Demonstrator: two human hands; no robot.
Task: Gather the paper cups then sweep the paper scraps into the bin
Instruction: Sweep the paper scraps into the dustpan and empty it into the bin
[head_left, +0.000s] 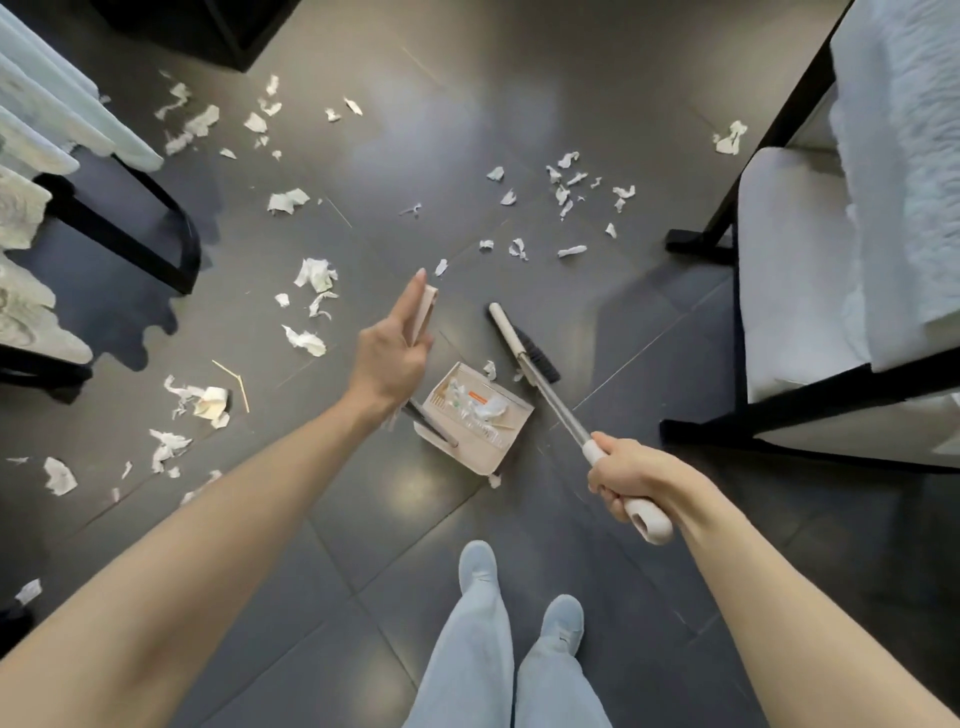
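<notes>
Nearest, my right hand (623, 483) grips the broom (557, 404) and my left hand (395, 348) lightly pinches the dustpan (472, 436) handle, so a wobble could tip its paper scraps (491, 410) onto the floor (441, 519), where most lie far left and right.

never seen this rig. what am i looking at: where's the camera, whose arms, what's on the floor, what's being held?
There is no robot here. A person wears one wide-angle camera on the head, looking down, so the two bare arms and the feet are their own. The left hand holds the upright handle of a beige dustpan, which already has some scraps in it. The right hand grips a long broom, its bristles on the floor beside the pan. Torn paper scraps lie scattered over the dark tiled floor. Black-framed chairs stand on both sides.
</notes>
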